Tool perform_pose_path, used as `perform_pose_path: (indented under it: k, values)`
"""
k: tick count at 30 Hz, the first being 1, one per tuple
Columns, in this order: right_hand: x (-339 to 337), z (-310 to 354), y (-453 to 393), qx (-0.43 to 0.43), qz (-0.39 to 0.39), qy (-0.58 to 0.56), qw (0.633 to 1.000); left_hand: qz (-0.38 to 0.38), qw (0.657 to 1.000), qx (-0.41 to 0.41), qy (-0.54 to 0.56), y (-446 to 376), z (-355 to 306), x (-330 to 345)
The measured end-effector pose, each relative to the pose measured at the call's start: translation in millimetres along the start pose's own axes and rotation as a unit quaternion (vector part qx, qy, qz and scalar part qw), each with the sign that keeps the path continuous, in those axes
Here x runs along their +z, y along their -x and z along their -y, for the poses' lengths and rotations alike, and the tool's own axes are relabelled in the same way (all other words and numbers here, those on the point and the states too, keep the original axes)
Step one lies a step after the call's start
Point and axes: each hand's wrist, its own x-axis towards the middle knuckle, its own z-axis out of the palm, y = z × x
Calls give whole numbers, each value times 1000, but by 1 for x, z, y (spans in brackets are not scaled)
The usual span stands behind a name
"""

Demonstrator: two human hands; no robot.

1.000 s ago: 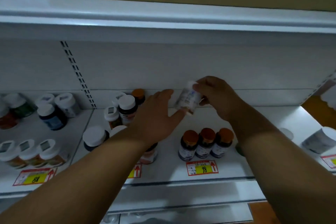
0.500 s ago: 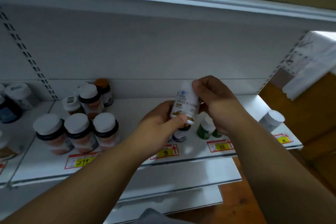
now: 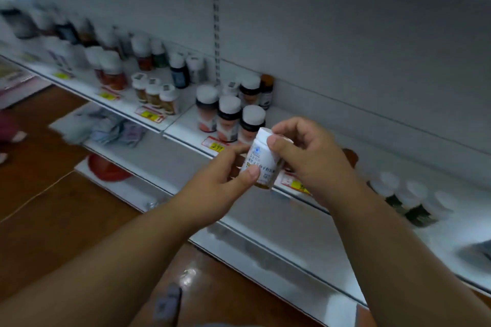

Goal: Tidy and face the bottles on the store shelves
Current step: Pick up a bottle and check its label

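Both hands are holding one white bottle point(image 3: 261, 160) in the air in front of the shelf point(image 3: 186, 125), near its front edge and clear of the other stock. The left hand point(image 3: 215, 188) is gripping the bottle's lower part, thumb pressing on the label's front and fingers curling behind. The right hand point(image 3: 305, 156) is pinching the upper part and the white cap, thumb in front and fingers wrapping round the far side. The bottle is tilting, cap up and leaning left, with its printed label facing the camera; a dark amber band is showing at its base.

Just behind the bottle, three white-capped bottles point(image 3: 229, 117) are standing upright in a tight group on the shelf, above a yellow price tag point(image 3: 215, 146) on the shelf edge. Behind that group, more bottles are standing near the back wall, one with an orange cap point(image 3: 266, 90). Further left, a row of small bottles point(image 3: 156, 94) and other blurred ones are lining the shelf. To the right of the right arm, dark bottles with white caps point(image 3: 403, 199) are sitting on the same shelf, blurred. A second price tag point(image 3: 295, 182) is peeking out below the right hand. A lower shelf is carrying packets point(image 3: 111, 127) and a red thing point(image 3: 106, 171). The floor point(image 3: 53, 220) is brown wood.
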Motion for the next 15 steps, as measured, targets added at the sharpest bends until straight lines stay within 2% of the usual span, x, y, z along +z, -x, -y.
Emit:
perform_pose_path:
  k: [6,12,15]
  values:
    - [131,43,-25,-50,89,18,995,-103,994,14,-27,52,29,-110]
    - [309,93,-58,-67,182,-14,981,-204,974,-12,-102,118,72,-276]
    - [378,119,-77,-74,213,-26,974,-231,966,-25,-117,138,80,-345]
